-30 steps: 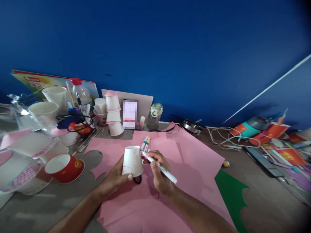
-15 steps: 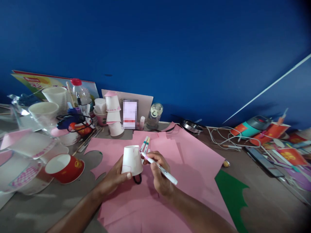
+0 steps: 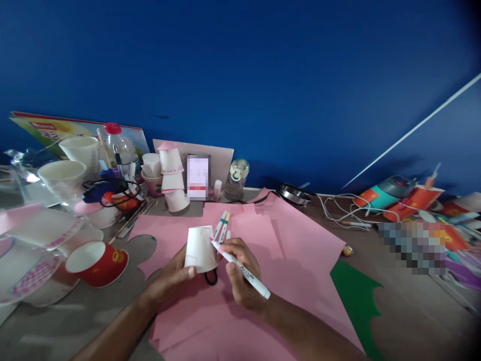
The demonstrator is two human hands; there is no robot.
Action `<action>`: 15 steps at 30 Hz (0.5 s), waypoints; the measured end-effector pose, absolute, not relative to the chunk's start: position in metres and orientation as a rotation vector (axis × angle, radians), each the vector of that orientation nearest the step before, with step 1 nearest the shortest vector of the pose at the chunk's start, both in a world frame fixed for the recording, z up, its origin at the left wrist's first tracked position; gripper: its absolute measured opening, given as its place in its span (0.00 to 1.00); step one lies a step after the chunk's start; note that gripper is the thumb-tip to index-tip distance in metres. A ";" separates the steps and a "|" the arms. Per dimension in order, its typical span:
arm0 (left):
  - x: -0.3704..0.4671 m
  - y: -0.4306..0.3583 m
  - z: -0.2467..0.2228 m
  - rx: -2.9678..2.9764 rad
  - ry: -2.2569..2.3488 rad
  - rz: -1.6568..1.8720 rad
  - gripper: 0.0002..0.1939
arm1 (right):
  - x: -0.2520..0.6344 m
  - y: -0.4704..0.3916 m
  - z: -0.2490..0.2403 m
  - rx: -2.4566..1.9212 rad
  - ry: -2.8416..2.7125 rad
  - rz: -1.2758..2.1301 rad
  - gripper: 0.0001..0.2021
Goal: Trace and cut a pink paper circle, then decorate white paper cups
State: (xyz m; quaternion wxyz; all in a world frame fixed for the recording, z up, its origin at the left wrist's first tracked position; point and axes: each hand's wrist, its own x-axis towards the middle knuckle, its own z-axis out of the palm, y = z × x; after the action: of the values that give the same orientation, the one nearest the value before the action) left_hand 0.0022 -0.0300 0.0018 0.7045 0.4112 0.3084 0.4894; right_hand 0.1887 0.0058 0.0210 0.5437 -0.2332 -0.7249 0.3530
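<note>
My left hand (image 3: 173, 271) grips a white paper cup (image 3: 199, 249), held upside down and slightly tilted, with the thumb across its lower front. Thin pink lines mark the cup's side near the top and the lower left. In my right hand (image 3: 242, 273) is a white acrylic marker (image 3: 245, 271) with a pink end; its tip meets the cup's right side or lies very close to it. Below the cup a black loop (image 3: 211, 277) shows. Two more markers (image 3: 222, 225) lie just behind on the pink paper (image 3: 293, 281).
At left stand a red paper bowl (image 3: 96, 264), decorated cups and bowls, and a bottle (image 3: 119, 145). A cup tower (image 3: 173, 175), phone (image 3: 197, 178) and glass jar (image 3: 237, 179) line the wall. Green paper (image 3: 355, 301), white cables (image 3: 343, 215) and assorted items lie at right.
My right hand has brought the marker tip from beside the cup up to its upper right side. The cup has turned slightly, and the whole view has shifted a little.
</note>
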 end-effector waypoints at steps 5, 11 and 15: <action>0.004 -0.028 0.001 0.970 0.749 1.078 0.29 | 0.188 0.007 0.020 -0.525 -1.711 0.828 0.13; 0.006 -0.028 0.003 1.029 0.822 1.075 0.30 | 0.188 0.007 0.021 -0.559 -1.750 0.820 0.14; 0.008 -0.028 0.006 1.030 0.818 1.076 0.32 | 0.189 0.007 0.024 -0.552 -1.768 0.789 0.13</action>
State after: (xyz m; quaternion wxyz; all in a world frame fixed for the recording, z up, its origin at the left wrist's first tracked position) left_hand 0.0077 -0.0283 0.0062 0.6603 0.4551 0.3613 0.4757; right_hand 0.1885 0.0072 0.0236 0.5345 -0.2317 -0.7422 0.3313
